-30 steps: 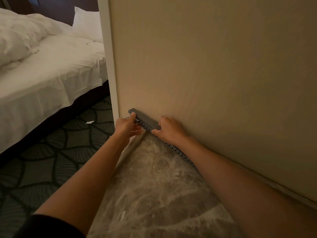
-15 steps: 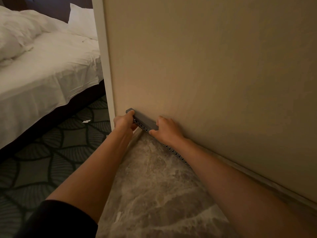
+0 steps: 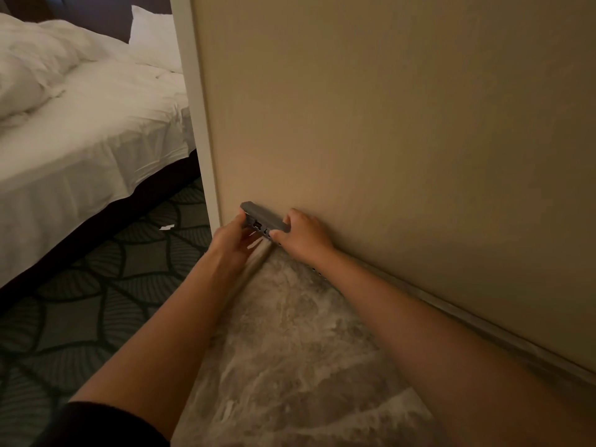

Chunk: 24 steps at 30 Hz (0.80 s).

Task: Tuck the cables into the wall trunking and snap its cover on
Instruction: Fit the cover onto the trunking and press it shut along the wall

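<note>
A grey slotted wall trunking [image 3: 317,271] runs along the foot of the beige wall [image 3: 403,140], mostly hidden behind my right forearm. Its grey cover [image 3: 266,217] lies on top at the left end, close to the wall corner. My left hand [image 3: 230,241] grips the cover's left end from the front. My right hand [image 3: 304,235] holds the cover a little further right, thumb on its front edge and fingers curled over the top against the wall. No cables can be made out in the dim light.
Marble-patterned floor [image 3: 290,350] lies under my arms, meeting a dark leaf-patterned carpet [image 3: 80,301] on the left. A white bed [image 3: 80,130] with a pillow stands beyond the white corner post [image 3: 196,124]. A small white scrap [image 3: 167,227] lies on the carpet.
My right hand has slid left along the cover toward my left hand, and my left hand's fingers have shifted on the cover's end. The camera has moved slightly.
</note>
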### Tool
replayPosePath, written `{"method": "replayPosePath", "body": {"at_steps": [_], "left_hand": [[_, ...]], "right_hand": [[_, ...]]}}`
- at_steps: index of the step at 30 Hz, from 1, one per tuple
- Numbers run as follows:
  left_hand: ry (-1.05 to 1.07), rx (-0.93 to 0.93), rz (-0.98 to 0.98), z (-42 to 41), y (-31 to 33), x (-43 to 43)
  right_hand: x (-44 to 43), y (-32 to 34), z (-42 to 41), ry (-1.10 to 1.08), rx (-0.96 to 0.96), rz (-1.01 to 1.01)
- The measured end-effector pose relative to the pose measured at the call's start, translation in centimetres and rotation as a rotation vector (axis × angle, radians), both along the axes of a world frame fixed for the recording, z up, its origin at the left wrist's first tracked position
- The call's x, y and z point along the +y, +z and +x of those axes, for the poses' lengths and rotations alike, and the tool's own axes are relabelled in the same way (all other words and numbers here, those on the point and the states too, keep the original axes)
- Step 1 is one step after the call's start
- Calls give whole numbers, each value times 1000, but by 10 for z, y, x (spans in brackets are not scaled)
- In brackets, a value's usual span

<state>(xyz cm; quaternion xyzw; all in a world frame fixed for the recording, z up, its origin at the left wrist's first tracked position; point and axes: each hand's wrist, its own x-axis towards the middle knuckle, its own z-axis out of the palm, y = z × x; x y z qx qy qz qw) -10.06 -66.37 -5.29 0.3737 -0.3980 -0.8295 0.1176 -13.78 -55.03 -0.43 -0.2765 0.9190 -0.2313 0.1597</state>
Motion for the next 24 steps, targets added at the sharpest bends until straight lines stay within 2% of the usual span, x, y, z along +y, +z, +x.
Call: {"method": "replayPosePath", "body": {"at_steps": [2, 6, 15, 19, 24], "left_hand": [[9, 109, 147, -1, -1, -2], [53, 196, 307, -1, -2, -4], [142, 288, 426, -5, -2, -3], [183, 293, 452, -7, -5, -6], [292, 367, 613, -5, -5, -7]], "right_hand": [[-6, 3, -4, -3, 0, 20], [-13, 3, -12, -22, -29, -4], [-20, -1, -11, 4, 57, 32], [-25, 8, -10, 99, 116, 91], [-30, 13, -4, 161, 165, 120]]}}
